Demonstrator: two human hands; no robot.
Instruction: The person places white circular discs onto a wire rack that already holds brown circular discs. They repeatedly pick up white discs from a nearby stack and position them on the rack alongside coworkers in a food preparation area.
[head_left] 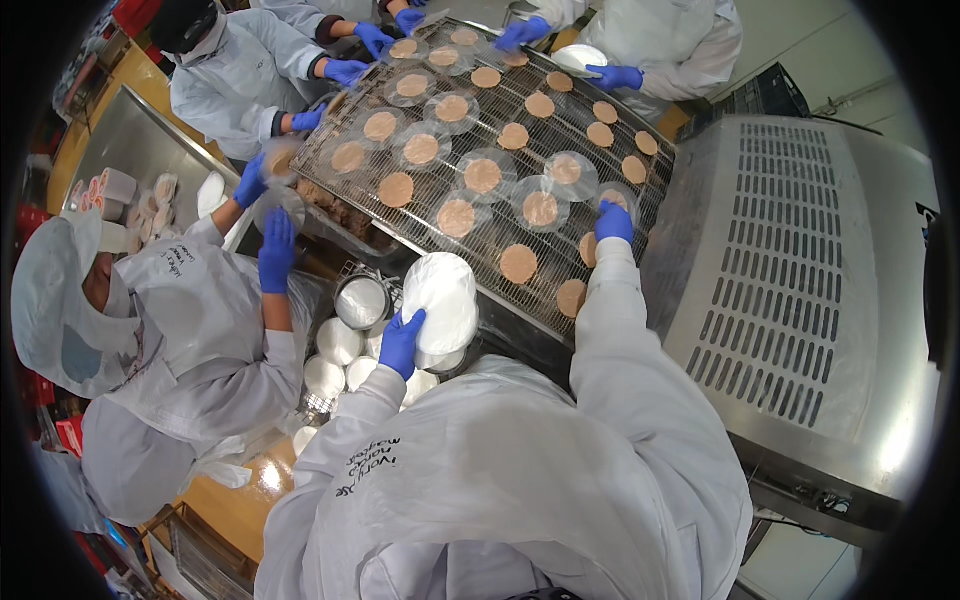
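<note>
Left hand [402, 342], blue glove, fingers wrapped round the lower edge of a stack of white paper discs [442, 300], gripping it. Stack sits just below the near edge of the wire conveyor belt [500, 245], tilted, long axis running up-right toward the belt. Right hand [613, 222] is out on the belt, fingers curled down onto a clear film disc [612, 199] over a brown patty; pinch or press, cannot tell. Progress, as a judgement: roughly the far-left half of patties [483, 176] covered with film, the near rows [518, 263] bare, so plenty left. Co-workers' gloved hands [277, 250] work the belt's other edges. More white stacks in a basket [340, 345] below.
</note>
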